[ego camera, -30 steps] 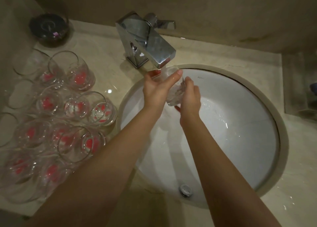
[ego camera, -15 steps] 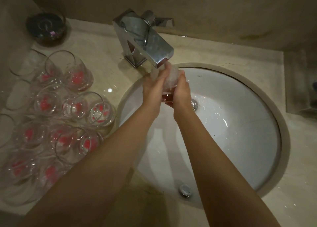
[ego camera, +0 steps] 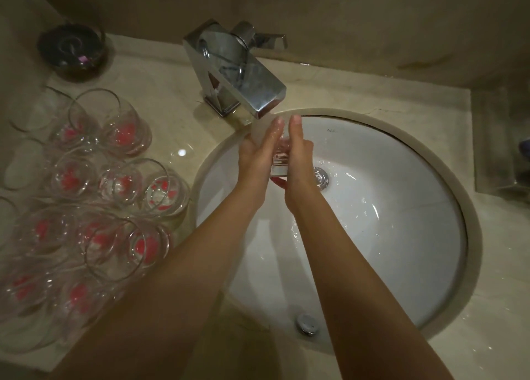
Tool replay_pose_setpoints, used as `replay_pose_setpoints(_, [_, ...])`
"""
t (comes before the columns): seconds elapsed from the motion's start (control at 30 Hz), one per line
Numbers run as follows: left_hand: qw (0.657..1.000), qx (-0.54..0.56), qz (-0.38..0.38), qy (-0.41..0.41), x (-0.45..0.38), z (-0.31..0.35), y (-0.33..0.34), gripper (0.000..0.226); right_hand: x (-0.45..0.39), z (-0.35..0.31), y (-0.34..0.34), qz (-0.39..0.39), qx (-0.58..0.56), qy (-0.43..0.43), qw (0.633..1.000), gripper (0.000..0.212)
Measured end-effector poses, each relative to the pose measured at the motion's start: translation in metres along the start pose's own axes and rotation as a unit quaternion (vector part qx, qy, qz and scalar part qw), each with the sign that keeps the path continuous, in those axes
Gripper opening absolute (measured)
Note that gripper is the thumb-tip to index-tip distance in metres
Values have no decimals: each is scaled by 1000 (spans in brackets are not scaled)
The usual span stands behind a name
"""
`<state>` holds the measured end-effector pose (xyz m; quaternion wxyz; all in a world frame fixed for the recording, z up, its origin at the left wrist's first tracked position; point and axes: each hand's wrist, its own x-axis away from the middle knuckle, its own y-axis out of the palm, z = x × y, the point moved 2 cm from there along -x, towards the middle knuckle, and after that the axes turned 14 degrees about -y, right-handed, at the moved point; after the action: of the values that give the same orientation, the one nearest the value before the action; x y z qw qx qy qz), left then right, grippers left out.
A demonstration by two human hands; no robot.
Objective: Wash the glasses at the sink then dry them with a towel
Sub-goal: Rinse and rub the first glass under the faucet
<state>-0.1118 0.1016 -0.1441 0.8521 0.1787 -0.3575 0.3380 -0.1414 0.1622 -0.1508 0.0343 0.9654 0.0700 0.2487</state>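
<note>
A clear glass [ego camera: 280, 161] is held between both my hands under the chrome faucet [ego camera: 241, 72], over the white round sink [ego camera: 401, 236]. My left hand [ego camera: 258, 155] presses its left side with straight fingers. Against the right side lies my right hand [ego camera: 298, 155], its fingers also pointing up toward the spout. The hands hide most of the glass; only its thick base shows between them. Water runs in the basin around the drain [ego camera: 320, 177]. Several clear glasses with red marks [ego camera: 123, 184] stand crowded on the counter to the left.
A dark round bowl [ego camera: 73, 49] sits at the counter's back left corner. A folded towel [ego camera: 500, 138] lies on the counter at the far right. The sink's overflow button [ego camera: 307, 323] is at the front of the basin. Wall runs close behind the faucet.
Both hands have shifted on the glass: fingers that wrapped it now lie straight along its sides, and the glass sits slightly lower under the spout.
</note>
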Motion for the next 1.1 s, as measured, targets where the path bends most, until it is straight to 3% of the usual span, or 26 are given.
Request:
replay_pose_setpoints(0.17, [999, 29, -15, -20, 0, 3, -1, 50, -3, 0, -1, 20, -1, -6, 1000, 55])
replay_pose_setpoints(0.27, [1000, 6, -10, -5, 1, 1, -2, 74, -4, 3, -3, 7, -16, -7, 1000, 55])
replay_pose_setpoints(0.33, [1000, -10, -10, 7, 3, 0, -3, 82, 0, 5, -1, -19, -22, -5, 1000, 80])
replay_pose_setpoints(0.4, [1000, -20, -3, 9, 4, -2, -6, 72, 4, 3, 4, -29, -17, 5, 999, 107])
replay_pose_setpoints(0.47, [1000, -24, -15, 2, 4, -3, -9, 77, 3, 4, 5, -17, 5, 1, 1000, 114])
replay_pose_setpoints(0.53, [999, -24, -35, 8, 3, -3, -11, 78, 1, 4, 3, 3, 13, 1, 1000, 112])
replay_pose_setpoints(0.67, [999, 0, -29, 23, 3, -2, -13, 53, 3, 3, 4, -14, -13, 12, 1000, 101])
replay_pose_setpoints(0.97, [997, 55, -46, -25, 3, -2, -16, 50, 3, 1, 4, -11, -11, 16, 1000, 95])
replay_pose_setpoints(1.03, [997, 53, -60, -13, 3, -2, -17, 44, 1, 0, 1, -24, 7, -1, 1000, 84])
replay_pose_setpoints(1.1, [996, 43, -75, 3, 3, -2, -18, 44, 0, -2, -3, -31, 16, -28, 999, 60])
